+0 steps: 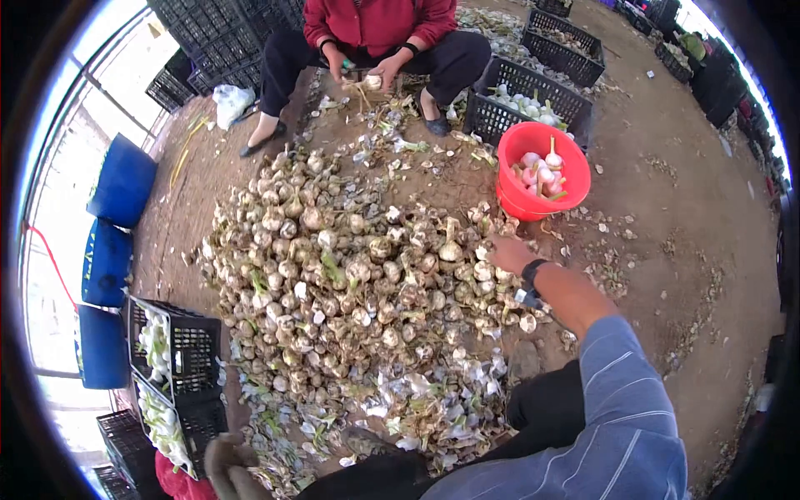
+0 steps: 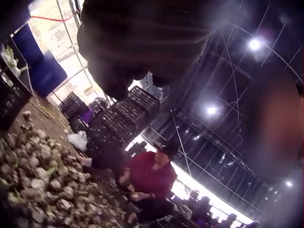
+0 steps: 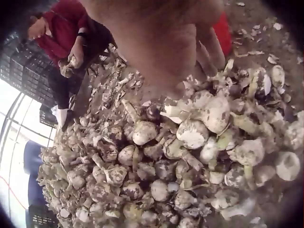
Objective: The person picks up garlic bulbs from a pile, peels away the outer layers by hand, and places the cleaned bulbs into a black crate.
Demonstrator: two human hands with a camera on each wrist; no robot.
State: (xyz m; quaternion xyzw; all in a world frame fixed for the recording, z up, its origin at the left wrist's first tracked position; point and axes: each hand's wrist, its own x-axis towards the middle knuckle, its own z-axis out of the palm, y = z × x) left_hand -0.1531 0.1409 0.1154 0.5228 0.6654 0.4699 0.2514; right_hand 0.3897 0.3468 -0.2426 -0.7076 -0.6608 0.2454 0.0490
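Note:
A large heap of garlic bulbs [image 1: 350,275], soiled and with bits of stem, covers the ground in front of me. My bare right hand [image 1: 510,252] reaches to its right edge, near the red bucket. In the right wrist view its fingers [image 3: 209,54] point down among the bulbs [image 3: 216,114], with a gap between thumb and fingers. My left hand [image 1: 229,467], in a brownish glove, is low at the left, away from the heap. The left wrist view shows that glove [image 2: 137,42] as a dark shape with loosely bent fingers and no visible object in it.
A red bucket [image 1: 543,171] holds cleaner bulbs. Across the heap sits a person in a red jacket [image 1: 367,23], handling a bulb [image 1: 372,82]. Black crates [image 1: 196,358] with trimmed garlic stand left, near blue barrels [image 1: 107,262]. Another crate [image 1: 492,125] stands behind the bucket. Loose skins [image 1: 450,400] litter the ground.

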